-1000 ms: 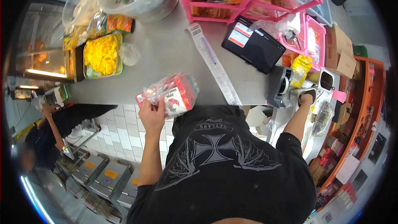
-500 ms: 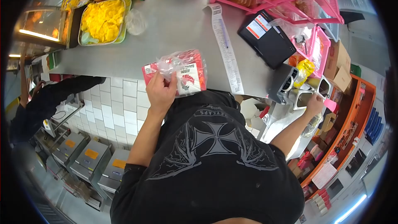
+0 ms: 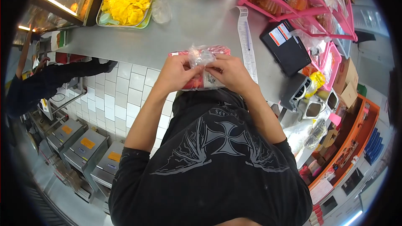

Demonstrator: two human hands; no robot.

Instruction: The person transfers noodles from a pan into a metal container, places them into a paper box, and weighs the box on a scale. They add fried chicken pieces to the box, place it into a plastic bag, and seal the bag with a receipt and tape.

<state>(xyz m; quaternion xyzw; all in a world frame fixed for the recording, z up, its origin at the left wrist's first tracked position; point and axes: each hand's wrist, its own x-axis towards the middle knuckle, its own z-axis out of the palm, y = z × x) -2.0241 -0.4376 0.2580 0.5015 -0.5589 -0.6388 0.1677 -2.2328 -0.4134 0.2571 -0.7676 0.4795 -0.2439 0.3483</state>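
Note:
A red and white printed box [image 3: 195, 83] in a clear plastic bag [image 3: 201, 56] lies at the front edge of the metal counter, close to my body. The bag's gathered top stands up over the box. My left hand [image 3: 178, 73] pinches that bunched plastic from the left. From the other side, my right hand [image 3: 232, 72] has its fingers closed on the same gathered top. Both hands cover much of the box, and the fingertips are partly hidden by plastic.
On the metal counter [image 3: 184, 29] are a tray [image 3: 100, 21] of yellow food, a long paper receipt [image 3: 247, 42], a black device [image 3: 287, 52] and a pink basket [image 3: 289, 10]. Metal containers [image 3: 314, 109] stand at right. Another person's legs [image 3: 71, 73] show at left.
My right hand has come from the metal containers at the right to the bag's top. My left hand stays at the bag. The camera view has shifted slightly.

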